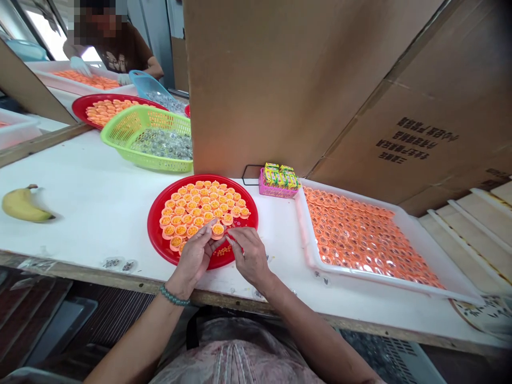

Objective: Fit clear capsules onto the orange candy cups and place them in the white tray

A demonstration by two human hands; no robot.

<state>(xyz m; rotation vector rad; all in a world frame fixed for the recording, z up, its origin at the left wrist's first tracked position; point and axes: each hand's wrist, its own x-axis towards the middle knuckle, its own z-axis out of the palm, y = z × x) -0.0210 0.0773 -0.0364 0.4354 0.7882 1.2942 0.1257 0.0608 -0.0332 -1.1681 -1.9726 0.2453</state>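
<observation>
A red round plate [157,224] lies on the white table in front of me, filled with several small orange cups with yellow centres [200,205]. My left hand [194,258], with a green bead bracelet at the wrist, pinches one orange cup [218,230] at the plate's near edge. My right hand [251,256] is beside it, fingers pinched close to that cup over a few loose yellow beads [224,250] on the plate. What the right fingers hold is too small to make out.
A white tray [440,266] of orange cups sits at the right. A pink basket [276,189] of small packets stands behind the plate, before a cardboard wall [280,80]. At left are a banana [24,205], a green basket [120,133], another red plate [86,106], and a seated person [120,48].
</observation>
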